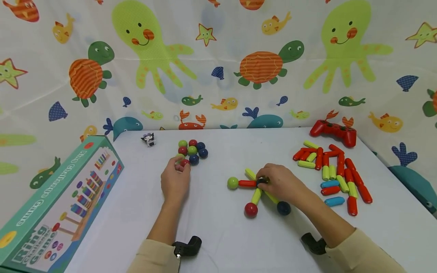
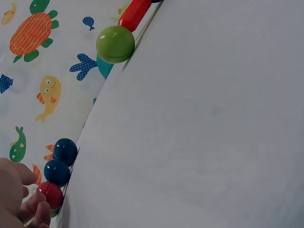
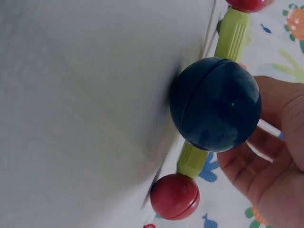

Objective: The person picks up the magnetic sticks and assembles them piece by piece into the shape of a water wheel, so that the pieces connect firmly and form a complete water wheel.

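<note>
My left hand (image 1: 175, 180) is at the near edge of a cluster of balls, thumb and fingers around a red ball (image 1: 184, 162); a green ball peeks out by the fingertips. In the left wrist view that red ball (image 2: 50, 195) touches the fingers. My right hand (image 1: 278, 182) grips the dark blue hub ball (image 1: 261, 181) of a stick-and-ball figure. From the hub spread a red rod (image 1: 247, 184) ending in a green ball (image 1: 233, 183), and green rods tipped with a red ball (image 1: 250, 210) and a blue ball (image 1: 283, 208). This blue ball (image 3: 216, 104) covers the hub in the right wrist view.
Loose red, yellow-green and blue rods (image 1: 340, 167) lie on the right, with a red game controller (image 1: 333, 132) behind. A ring game box (image 1: 65, 204) stands left. A small figurine (image 1: 148, 139) is near the back edge, before a patterned curtain (image 1: 211, 94).
</note>
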`<action>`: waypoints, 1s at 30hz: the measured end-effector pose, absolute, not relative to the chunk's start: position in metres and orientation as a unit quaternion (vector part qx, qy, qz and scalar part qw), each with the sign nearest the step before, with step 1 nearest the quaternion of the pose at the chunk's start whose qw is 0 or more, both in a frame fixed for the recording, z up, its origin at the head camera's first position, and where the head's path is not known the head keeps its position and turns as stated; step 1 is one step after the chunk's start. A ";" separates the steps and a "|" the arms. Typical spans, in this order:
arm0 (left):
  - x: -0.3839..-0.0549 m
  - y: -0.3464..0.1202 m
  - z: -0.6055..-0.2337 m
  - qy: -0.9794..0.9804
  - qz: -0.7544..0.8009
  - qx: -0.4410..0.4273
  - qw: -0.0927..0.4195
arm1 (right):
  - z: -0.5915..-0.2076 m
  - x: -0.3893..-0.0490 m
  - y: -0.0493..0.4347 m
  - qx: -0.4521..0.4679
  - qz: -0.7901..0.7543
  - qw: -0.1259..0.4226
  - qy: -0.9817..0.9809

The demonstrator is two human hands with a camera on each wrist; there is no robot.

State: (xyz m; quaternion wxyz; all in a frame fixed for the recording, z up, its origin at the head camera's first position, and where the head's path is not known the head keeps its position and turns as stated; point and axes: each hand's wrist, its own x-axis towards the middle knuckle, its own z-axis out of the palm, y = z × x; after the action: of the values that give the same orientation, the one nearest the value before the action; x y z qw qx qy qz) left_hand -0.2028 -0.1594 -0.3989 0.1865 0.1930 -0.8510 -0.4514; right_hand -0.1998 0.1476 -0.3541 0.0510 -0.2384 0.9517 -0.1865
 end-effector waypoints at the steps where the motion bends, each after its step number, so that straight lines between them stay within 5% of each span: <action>1: -0.203 -0.161 -0.399 -0.856 -0.445 0.198 0.173 | -0.354 -0.199 0.146 -0.229 -0.182 0.049 0.955; 18: -0.208 -0.169 -0.395 -0.901 -0.385 0.187 0.069 | -0.352 -0.197 0.143 -0.240 -0.189 0.056 0.951; 30: -0.195 -0.133 -0.385 -0.909 -0.407 -0.013 -0.089 | -0.354 -0.201 0.147 -0.249 -0.210 0.064 0.943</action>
State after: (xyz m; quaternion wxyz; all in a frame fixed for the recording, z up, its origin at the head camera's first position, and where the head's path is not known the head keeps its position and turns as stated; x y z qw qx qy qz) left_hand -0.1949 -0.1331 -0.3854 -0.0894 -0.0128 -0.9091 -0.4067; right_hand -0.2012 0.1466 -0.3537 0.0635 -0.2490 0.9434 -0.2098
